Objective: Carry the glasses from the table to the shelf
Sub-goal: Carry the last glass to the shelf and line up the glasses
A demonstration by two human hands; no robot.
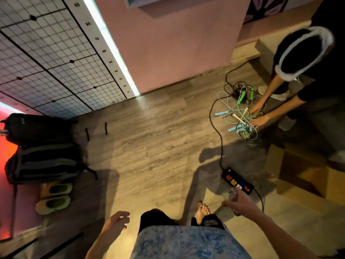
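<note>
Glass (230, 196) in right hand (240, 203), fingers (226, 204) wrapped round it, clear and blurred, just above the power strip (238, 181). Left hand (116, 221) empty, fingers loosely curled, well left of the strip. Carrying step, judged mid-walk across the floor (149, 146); no counter or shelf in view. Next: keeping the glass upright and stepping clear of the strip and its cord (217, 131), past the crouching person (302, 71) beyond it.

Blue mottled shirt (186, 242), black shorts (158, 218) with white print, bare arms, bare foot (202, 211)
</note>
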